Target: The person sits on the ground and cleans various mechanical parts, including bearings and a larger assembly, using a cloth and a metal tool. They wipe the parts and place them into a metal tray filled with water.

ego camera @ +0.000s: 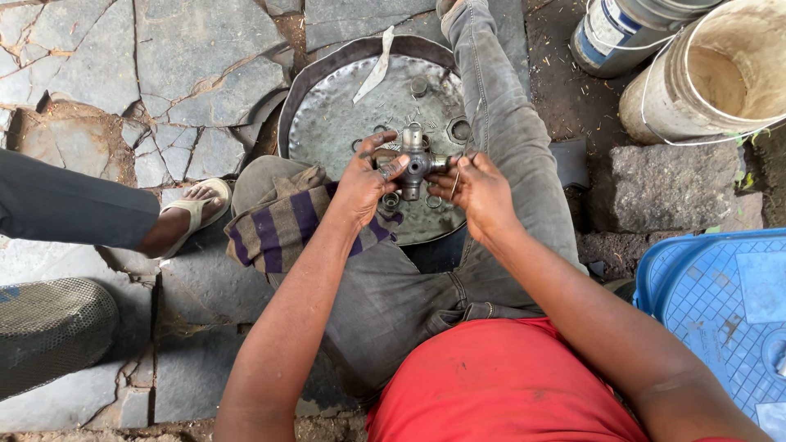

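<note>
Hands on a cross-shaped metal joint over a round pan

Stone paving, cracked and grey, fills the left of the view. Another person's trouser leg and sandalled foot rest on it at the left edge, with a mesh-covered object below them. Just right of the foot, a striped brown and purple cloth lies over the seated person's knee.

The left hand is closed around the left arm of a cross-shaped metal joint, thumb and fingers clamped on it. The joint is held in the air between both hands, just above a round dented metal pan that sits on the ground between the grey-trousered legs. Small rings and caps lie loose in the pan, and a pale strip rests across its upper rim.

The right hand pinches a thin metal piece between its fingertips, set against the right arm of the joint.

Further right stand a rough stone block, a blue and white can, a worn pale bucket, and a blue plastic stool at the lower right.
</note>
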